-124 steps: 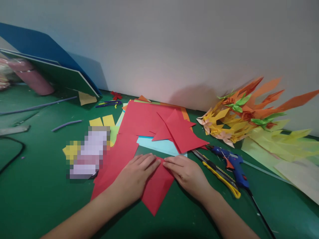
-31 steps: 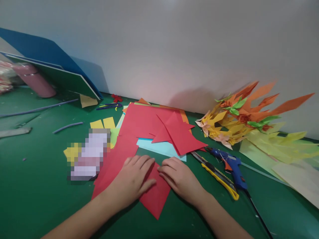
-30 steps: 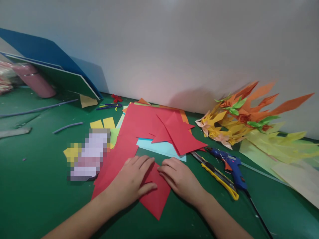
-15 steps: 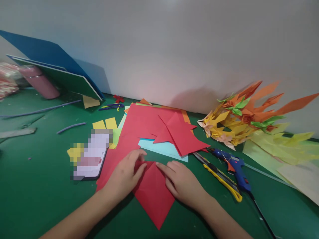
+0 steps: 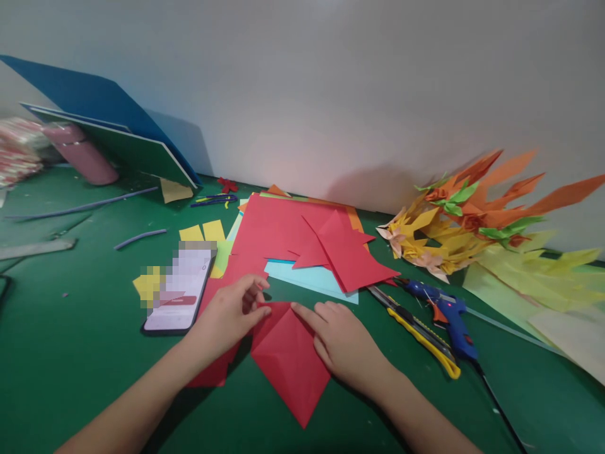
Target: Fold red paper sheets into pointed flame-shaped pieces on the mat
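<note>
A folded sheet of red paper [image 5: 293, 372] lies on the green tabletop in front of me, creased, one corner pointing toward me. My left hand [image 5: 235, 310] is at its upper left edge, thumb and curled fingers closed on the paper there; the fingertips are partly hidden. With the index finger pressed on the top of the sheet, my right hand [image 5: 341, 337] holds it down, the other fingers curled over its right side. Flat red paper [image 5: 210, 372] lies under my left forearm. Behind the hands are cut red pieces [image 5: 354, 258] and a light blue sheet [image 5: 312, 280].
A phone [image 5: 182, 306] lies at the left, near small yellow papers [image 5: 214, 231]. To the right are a yellow cutter knife [image 5: 420, 337], a blue glue gun [image 5: 456, 318] with its cord, and paper flowers [image 5: 463, 221]. A pink bottle [image 5: 82, 154] leans among boards [image 5: 137, 151].
The left hand has drawn slightly left and up, and the sheet's left side shows wider, its upper left flap more open. The right index finger stays at the top. The view has shifted slightly.
</note>
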Motion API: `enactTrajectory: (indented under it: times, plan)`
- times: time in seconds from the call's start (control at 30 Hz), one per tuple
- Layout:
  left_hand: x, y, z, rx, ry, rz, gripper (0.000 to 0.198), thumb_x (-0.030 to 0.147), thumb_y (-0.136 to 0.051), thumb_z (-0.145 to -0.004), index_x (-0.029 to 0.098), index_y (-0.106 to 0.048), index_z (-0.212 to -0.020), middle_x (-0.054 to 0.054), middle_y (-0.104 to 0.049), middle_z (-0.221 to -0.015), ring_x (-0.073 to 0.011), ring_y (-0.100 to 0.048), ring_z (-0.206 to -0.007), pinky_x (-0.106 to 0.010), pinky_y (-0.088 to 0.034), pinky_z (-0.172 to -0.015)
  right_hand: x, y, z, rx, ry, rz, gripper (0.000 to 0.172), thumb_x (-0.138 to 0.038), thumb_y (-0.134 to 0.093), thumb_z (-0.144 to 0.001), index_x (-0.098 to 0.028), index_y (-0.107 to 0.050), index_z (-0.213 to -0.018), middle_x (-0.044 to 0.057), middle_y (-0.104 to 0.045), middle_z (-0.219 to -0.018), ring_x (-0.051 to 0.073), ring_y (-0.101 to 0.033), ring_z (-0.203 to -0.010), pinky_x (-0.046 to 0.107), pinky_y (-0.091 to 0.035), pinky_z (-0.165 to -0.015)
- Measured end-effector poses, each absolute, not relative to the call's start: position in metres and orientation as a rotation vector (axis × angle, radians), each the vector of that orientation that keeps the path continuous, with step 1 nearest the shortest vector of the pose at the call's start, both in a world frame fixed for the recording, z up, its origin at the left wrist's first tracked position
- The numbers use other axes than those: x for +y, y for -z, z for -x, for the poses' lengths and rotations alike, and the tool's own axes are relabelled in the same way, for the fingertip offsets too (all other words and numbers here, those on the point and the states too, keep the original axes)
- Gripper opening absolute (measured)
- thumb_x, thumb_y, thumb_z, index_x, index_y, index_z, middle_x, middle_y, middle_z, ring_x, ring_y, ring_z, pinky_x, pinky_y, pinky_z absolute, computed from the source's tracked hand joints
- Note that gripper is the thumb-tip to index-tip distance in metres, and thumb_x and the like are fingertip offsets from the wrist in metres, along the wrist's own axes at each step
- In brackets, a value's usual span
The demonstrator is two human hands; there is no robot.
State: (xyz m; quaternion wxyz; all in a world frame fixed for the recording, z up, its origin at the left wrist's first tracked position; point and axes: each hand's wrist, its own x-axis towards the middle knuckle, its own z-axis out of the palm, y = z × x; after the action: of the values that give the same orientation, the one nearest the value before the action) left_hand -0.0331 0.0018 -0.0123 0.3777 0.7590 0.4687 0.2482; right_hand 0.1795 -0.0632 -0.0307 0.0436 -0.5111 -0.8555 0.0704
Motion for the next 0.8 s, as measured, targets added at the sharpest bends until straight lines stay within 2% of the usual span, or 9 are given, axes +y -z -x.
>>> enactTrajectory:
  times: [0.17, 0.3, 0.43, 0.63, 0.8]
  plan:
    - [0.0015, 0.0119, 0.0327, 1.181, -0.612, -1.957, 0.018, 0.022, -0.06, -0.073, 0.02, -0.053, -0.089, 0.005, -0.058, -0.068, -0.0113, -0.056, -0.058, -0.024, -0.048, -0.055, -0.0627, 0.032, -0.1779, -2.629, -0.18, 1.559, 0.055, -0.007, -0.045, -0.084, -0.014, -0.044, -0.139, 0.007, -0.056, -0.083, 0.022, -0.048, -0.075, 0.034, -0.037, -0.067]
    - [-0.0007, 0.0102, 0.0301, 1.163, -0.608, -2.01, 0.013, 0.016, -0.057, -0.074, 0.02, -0.052, -0.085, 0.005, -0.057, -0.065, -0.011, -0.055, -0.057, -0.023, -0.047, -0.054, -0.0645, 0.0334, -0.1775, -2.632, -0.139, 1.585, 0.057, -0.006, -0.045, -0.083, -0.013, -0.044, -0.139, 0.007, -0.057, -0.084, 0.022, -0.048, -0.075, 0.034, -0.036, -0.065]
    - [-0.0027, 0.0132, 0.0272, 1.063, -0.685, -2.213, 0.008, 0.012, -0.052, -0.08, 0.02, -0.054, -0.083, 0.001, -0.063, -0.074, -0.0133, -0.06, -0.068, -0.026, -0.05, -0.062, -0.0679, 0.036, -0.1792, -2.608, -0.087, 1.586, 0.055, -0.007, -0.045, -0.082, -0.011, -0.044, -0.138, 0.007, -0.057, -0.082, 0.022, -0.048, -0.073, 0.034, -0.035, -0.064]
    - [-0.0018, 0.018, 0.0277, 0.688, -0.751, -2.621, 0.019, 0.011, -0.042, -0.093, 0.019, -0.059, -0.09, -0.004, -0.065, -0.087, -0.0155, -0.061, -0.081, -0.029, -0.052, -0.073, -0.0689, 0.0383, -0.1797, -2.595, -0.132, 1.606, 0.057, -0.005, -0.044, -0.081, -0.01, -0.043, -0.138, 0.008, -0.059, -0.084, 0.022, -0.05, -0.075, 0.034, -0.036, -0.064]
    - [-0.0012, 0.0173, 0.0296, 0.567, -0.603, -2.699, 0.023, 0.007, -0.04, -0.092, 0.019, -0.059, -0.097, -0.005, -0.067, -0.089, -0.0157, -0.061, -0.08, -0.028, -0.052, -0.072, -0.0685, 0.0384, -0.1794, -2.575, -0.144, 1.588, 0.055, -0.004, -0.042, -0.082, -0.009, -0.044, -0.137, 0.008, -0.058, -0.084, 0.022, -0.05, -0.075, 0.034, -0.037, -0.065]
